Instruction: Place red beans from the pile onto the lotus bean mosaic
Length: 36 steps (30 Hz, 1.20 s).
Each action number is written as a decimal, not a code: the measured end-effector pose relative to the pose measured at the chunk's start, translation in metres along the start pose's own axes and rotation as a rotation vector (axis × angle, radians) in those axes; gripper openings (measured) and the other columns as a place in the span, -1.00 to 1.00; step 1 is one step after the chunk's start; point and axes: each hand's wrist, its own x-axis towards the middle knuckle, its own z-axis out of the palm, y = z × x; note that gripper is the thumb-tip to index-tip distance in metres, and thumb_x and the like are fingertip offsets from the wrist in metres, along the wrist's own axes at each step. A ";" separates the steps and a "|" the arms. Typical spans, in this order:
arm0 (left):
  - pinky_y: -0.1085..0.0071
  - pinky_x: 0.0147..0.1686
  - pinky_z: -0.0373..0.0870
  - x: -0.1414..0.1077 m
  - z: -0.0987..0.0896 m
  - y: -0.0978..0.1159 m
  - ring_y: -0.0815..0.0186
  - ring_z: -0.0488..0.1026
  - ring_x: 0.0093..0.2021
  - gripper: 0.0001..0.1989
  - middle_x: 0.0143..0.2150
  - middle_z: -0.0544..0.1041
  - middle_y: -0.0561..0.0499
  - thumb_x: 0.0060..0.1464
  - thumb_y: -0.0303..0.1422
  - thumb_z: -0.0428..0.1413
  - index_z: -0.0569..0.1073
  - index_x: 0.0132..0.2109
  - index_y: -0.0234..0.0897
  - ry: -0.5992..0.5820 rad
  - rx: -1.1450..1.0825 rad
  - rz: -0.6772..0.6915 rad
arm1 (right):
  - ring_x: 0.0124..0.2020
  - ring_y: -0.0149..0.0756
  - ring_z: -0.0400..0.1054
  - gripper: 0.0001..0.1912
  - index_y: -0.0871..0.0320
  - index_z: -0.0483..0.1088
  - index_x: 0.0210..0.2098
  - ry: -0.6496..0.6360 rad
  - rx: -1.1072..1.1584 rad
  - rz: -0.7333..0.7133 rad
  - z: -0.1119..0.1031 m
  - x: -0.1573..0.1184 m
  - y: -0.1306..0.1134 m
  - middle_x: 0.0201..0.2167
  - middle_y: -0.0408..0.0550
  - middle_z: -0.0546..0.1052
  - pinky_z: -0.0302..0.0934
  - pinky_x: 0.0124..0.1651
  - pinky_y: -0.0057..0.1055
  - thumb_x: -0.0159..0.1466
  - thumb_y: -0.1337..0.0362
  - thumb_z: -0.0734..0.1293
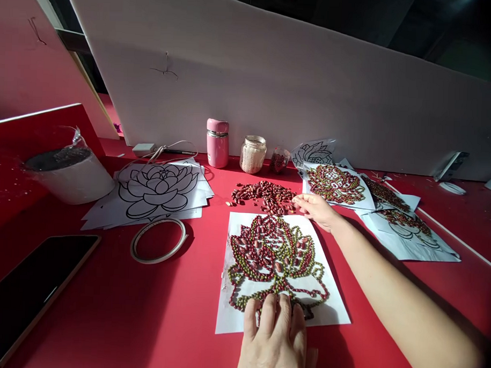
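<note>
A white sheet (337,310) lies before me, bearing a lotus design (275,249) laid out in red and green beans with larger red-brown kidney beans among them. My left hand (274,335) rests palm down over the sheet's lower edge, fingers bent and slightly apart, covering part of the design. Beyond the sheet is a loose pile of kidney beans (263,192). At the pile's right edge, my right hand (315,208) has thumb and forefinger pinched together. Whatever is between those fingertips is too small to make out.
Tape roll (136,250), phone (36,289), printed lotus sheets (160,189) and a white tub (74,175) lie left. A pink flask (217,145), a jar of pale grains (253,155) and a bean container (279,161) stand behind. Bean-covered pictures (336,184) lie right.
</note>
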 end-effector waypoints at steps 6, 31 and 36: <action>0.19 -0.05 0.04 0.004 -0.011 0.001 0.20 0.27 -0.12 -0.71 -0.18 0.45 -0.02 0.02 -0.20 0.00 0.45 -0.17 -0.22 -0.072 -0.076 -0.002 | -0.55 -0.53 0.05 -0.57 0.20 0.25 -0.44 0.011 0.220 -0.010 -0.015 -0.037 -0.005 -0.50 -0.18 0.26 -0.07 -0.58 -0.60 0.03 -0.08 0.29; 0.22 -0.12 0.12 0.009 -0.027 0.003 0.27 0.24 -0.25 -0.84 -0.39 0.38 0.03 0.01 -0.40 0.03 0.38 -0.51 -0.24 -0.078 -0.257 -0.083 | -0.42 -0.38 0.23 -0.84 0.13 0.37 -0.32 -0.049 -0.300 -0.528 0.028 -0.180 -0.005 -0.46 -0.07 0.30 0.18 -0.42 -0.47 0.24 0.43 0.18; 0.20 -0.13 0.12 0.009 -0.030 0.004 0.24 0.24 -0.23 -0.85 -0.39 0.39 0.02 0.02 -0.42 0.01 0.41 -0.47 -0.25 -0.102 -0.267 -0.096 | -0.43 -0.37 0.23 -0.82 0.15 0.42 -0.32 -0.041 -0.360 -0.553 0.029 -0.181 -0.005 -0.50 -0.08 0.32 0.18 -0.41 -0.44 0.23 0.45 0.19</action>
